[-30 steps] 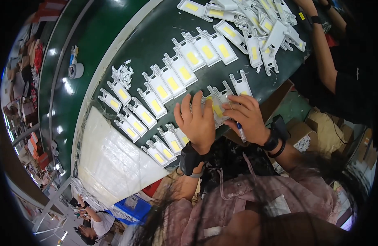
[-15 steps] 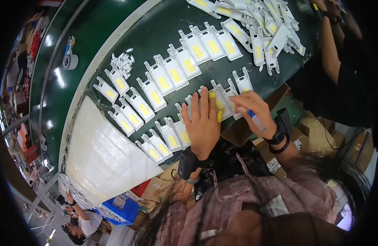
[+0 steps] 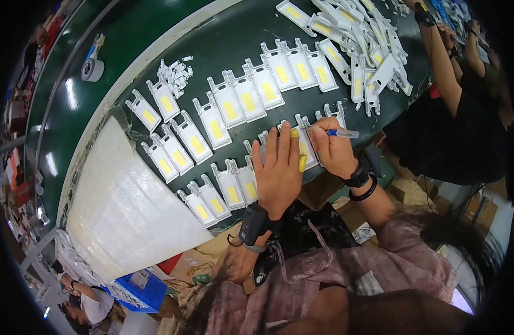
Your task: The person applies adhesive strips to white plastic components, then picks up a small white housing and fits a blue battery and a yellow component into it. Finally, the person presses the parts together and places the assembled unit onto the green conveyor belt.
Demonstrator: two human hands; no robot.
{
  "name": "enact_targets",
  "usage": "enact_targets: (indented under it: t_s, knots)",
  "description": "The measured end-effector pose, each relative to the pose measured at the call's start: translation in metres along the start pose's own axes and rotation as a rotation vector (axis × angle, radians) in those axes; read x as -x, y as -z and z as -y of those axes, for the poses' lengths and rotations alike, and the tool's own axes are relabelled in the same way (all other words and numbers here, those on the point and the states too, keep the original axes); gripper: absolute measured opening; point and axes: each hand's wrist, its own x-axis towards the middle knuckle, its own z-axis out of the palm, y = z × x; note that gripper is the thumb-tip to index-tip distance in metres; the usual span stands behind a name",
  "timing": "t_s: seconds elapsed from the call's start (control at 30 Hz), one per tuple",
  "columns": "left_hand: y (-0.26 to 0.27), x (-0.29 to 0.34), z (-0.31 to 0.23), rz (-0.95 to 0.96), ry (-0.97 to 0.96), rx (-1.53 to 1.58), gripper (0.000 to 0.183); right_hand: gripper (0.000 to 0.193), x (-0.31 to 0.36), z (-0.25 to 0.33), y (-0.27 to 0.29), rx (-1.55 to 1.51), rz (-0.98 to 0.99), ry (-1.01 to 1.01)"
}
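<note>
My left hand lies flat and open over a lower row of white plastic pieces with yellow rectangles. Yellow covers sit on its index fingertip and thumb, which rest on one white piece. Just to the right, my right hand pinches a clear pen with a blue part. The pen's writing end points left, toward the top of the pieces beside my left index finger. Fingers hide several pieces in that row. Above it, more white pieces stand side by side in a stepped row.
A heap of similar white pieces lies at the far right. Small white bits are piled at the upper left. A plastic-wrapped pad covers the table's left edge. A tape roll sits beyond the rim. A co-worker's arm reaches in at right.
My right hand has moved up and slightly left; the pen in it has turned to lie nearly level. My left hand keeps its place on the pieces. The view has shifted a little.
</note>
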Motion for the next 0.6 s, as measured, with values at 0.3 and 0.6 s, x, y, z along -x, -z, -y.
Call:
enact_targets:
  t_s: [0.3,0.6]
  knots:
    - [-0.002,-0.002,0.000,0.007,-0.010,-0.004,0.040,0.012,0.005,-0.008,-0.001,0.017,-0.026,-0.017]
    - [0.000,0.000,-0.001,0.038,-0.009,-0.045,0.041,0.012,-0.003,0.006,-0.002,0.047,-0.046,-0.026]
